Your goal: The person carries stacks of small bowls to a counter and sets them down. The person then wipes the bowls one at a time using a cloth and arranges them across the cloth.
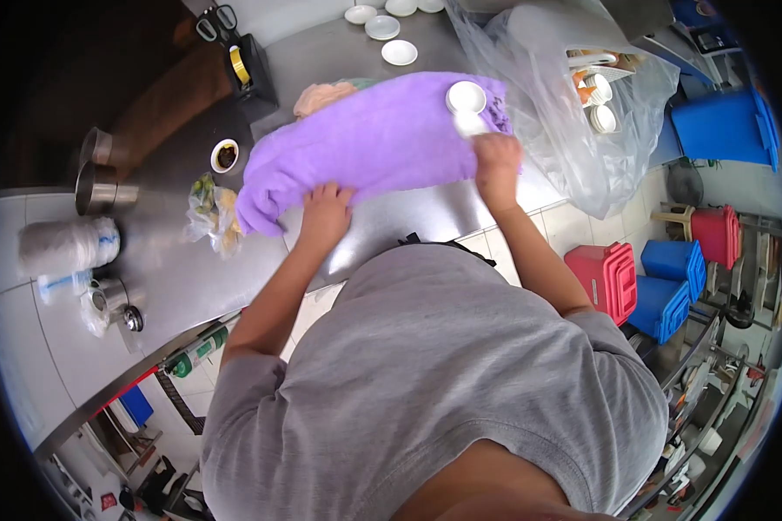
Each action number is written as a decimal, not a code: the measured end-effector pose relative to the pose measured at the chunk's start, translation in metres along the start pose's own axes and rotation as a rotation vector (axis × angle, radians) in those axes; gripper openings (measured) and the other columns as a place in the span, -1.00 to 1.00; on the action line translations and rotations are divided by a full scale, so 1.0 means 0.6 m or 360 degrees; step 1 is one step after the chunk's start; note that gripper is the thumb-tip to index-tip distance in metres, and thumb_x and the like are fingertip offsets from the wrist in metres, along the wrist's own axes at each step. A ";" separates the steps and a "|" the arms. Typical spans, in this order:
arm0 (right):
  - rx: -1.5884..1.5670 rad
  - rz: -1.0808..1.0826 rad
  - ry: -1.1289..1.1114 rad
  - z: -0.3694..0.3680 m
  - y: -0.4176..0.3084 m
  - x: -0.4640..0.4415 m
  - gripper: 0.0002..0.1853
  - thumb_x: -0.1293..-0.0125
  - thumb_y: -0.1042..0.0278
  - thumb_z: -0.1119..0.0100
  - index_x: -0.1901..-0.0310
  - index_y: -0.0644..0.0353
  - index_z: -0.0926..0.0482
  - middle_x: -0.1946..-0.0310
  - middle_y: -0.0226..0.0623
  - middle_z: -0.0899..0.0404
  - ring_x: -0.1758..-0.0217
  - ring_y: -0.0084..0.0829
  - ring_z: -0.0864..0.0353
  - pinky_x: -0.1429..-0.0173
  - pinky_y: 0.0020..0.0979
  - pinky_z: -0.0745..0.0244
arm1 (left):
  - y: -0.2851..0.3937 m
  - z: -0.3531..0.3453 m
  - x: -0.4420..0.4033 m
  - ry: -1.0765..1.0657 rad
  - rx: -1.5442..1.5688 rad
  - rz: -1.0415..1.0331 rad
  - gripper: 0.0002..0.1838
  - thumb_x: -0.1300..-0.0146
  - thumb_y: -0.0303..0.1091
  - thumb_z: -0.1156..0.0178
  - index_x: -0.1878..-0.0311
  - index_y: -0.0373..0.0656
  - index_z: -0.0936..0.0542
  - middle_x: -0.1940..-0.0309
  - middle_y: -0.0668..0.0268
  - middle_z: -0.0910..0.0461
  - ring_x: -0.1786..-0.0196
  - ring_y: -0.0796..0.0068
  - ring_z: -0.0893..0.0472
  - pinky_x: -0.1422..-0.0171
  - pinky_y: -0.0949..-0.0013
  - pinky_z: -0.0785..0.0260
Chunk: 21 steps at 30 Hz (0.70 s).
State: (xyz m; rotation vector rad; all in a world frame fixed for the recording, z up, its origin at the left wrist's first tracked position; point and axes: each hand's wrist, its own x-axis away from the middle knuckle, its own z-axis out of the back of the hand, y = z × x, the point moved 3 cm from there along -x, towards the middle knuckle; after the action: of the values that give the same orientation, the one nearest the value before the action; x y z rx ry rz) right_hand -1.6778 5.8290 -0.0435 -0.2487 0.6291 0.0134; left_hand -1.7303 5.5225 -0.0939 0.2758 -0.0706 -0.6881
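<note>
A purple towel (365,130) lies spread across the steel counter in front of me. My left hand (326,217) rests on its near edge, palm down and fingers apart. At the towel's right end, my right hand (498,167) is closed at the edge of a small white dish (469,124); both are smeared by motion. Just beyond it, another small white dish (467,96) sits on the towel. My right fingertips are partly hidden.
Several small white dishes (400,53) stand at the back. A sauce bowl (226,155) and bagged food (207,208) lie left. On the right, a clear plastic bag (539,104) partly covers stacked white cups (603,119). Lidded bins (601,276) stand on the floor.
</note>
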 end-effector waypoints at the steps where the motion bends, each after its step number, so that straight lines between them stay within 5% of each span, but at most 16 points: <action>1: -0.0109 0.0039 -0.0090 -0.019 -0.030 -0.012 -0.71 -0.10 0.51 -0.01 0.12 0.14 -0.58 0.17 -0.24 -0.55 -0.05 -0.21 -0.46 -0.28 -0.01 -0.18 | 0.005 -0.002 0.007 -0.0134 0.0069 -0.0031 -0.58 -0.13 -0.24 -0.26 -0.09 -0.09 -0.56 0.11 0.07 -0.53 -0.04 0.02 -0.50 -0.13 0.02 -0.32; 3: -0.0105 0.0332 -0.0259 -0.069 -0.080 -0.013 -0.68 -0.13 0.41 -0.08 0.05 0.11 -0.60 0.05 -0.22 -0.52 -0.18 -0.21 -0.41 -0.37 0.12 -0.10 | 0.028 -0.008 0.033 -0.0410 0.0228 -0.0073 -0.58 -0.15 -0.21 -0.26 -0.08 -0.11 -0.56 0.13 0.07 -0.54 -0.01 0.03 -0.51 -0.11 0.06 -0.35; 6: -0.0152 0.0262 -0.0664 -0.105 -0.100 -0.047 -0.58 -0.16 0.25 -0.20 -0.09 0.09 -0.54 -0.07 -0.18 -0.47 -0.29 -0.18 -0.32 -0.41 0.15 -0.04 | 0.045 0.019 0.052 -0.0509 0.0441 0.0042 -0.61 -0.19 -0.22 -0.24 -0.07 -0.15 -0.56 0.10 0.07 -0.55 -0.02 0.03 -0.52 -0.09 0.12 -0.37; 10: 0.0461 -0.0548 -0.0434 -0.136 0.051 -0.112 -0.17 0.04 0.00 -0.43 -0.31 -0.01 -0.33 -0.16 -0.08 -0.40 -0.32 -0.07 -0.30 -0.38 0.14 -0.12 | 0.040 0.048 0.057 -0.0366 0.0690 0.0189 -0.58 -0.17 -0.25 -0.24 -0.10 -0.16 -0.54 -0.01 0.06 -0.53 -0.09 -0.01 -0.49 -0.16 0.13 -0.36; 13: 0.0147 -0.0724 -0.0968 -0.146 0.106 -0.142 -0.11 0.15 0.01 -0.47 -0.28 0.01 -0.33 -0.15 -0.05 -0.41 -0.27 -0.04 -0.37 -0.28 0.11 -0.29 | 0.042 0.064 0.040 -0.0022 0.0727 0.0119 -0.56 -0.16 -0.26 -0.24 -0.12 -0.14 -0.54 -0.05 0.09 -0.52 -0.13 0.02 -0.48 -0.20 0.13 -0.35; 16: 0.0355 -0.0642 -0.0973 -0.122 0.083 -0.166 -0.16 0.22 0.14 -0.48 -0.21 0.08 -0.39 -0.10 0.01 -0.45 -0.18 -0.01 -0.46 -0.22 -0.08 -0.40 | 0.048 0.076 -0.003 0.0292 0.0469 -0.0019 -0.60 -0.17 -0.32 -0.22 -0.11 -0.12 -0.55 -0.08 0.12 -0.51 -0.17 0.09 -0.46 -0.27 0.10 -0.30; 21: -0.0146 -0.0821 -0.0599 -0.120 0.155 -0.156 -0.24 0.26 0.28 -0.49 -0.11 0.13 -0.45 -0.02 -0.02 -0.50 -0.14 -0.02 -0.46 -0.20 -0.18 -0.43 | 0.029 0.001 -0.078 0.0278 0.0186 -0.0271 -0.66 -0.17 -0.42 -0.10 -0.04 -0.03 -0.61 0.07 0.22 -0.54 -0.09 0.20 -0.49 -0.14 0.14 -0.28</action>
State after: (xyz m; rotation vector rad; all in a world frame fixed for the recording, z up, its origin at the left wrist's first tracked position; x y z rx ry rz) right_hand -1.8037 5.9085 -0.0662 -0.4789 0.1768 -0.4000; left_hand -1.7557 5.5652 -0.0872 0.4567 0.0809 -0.8276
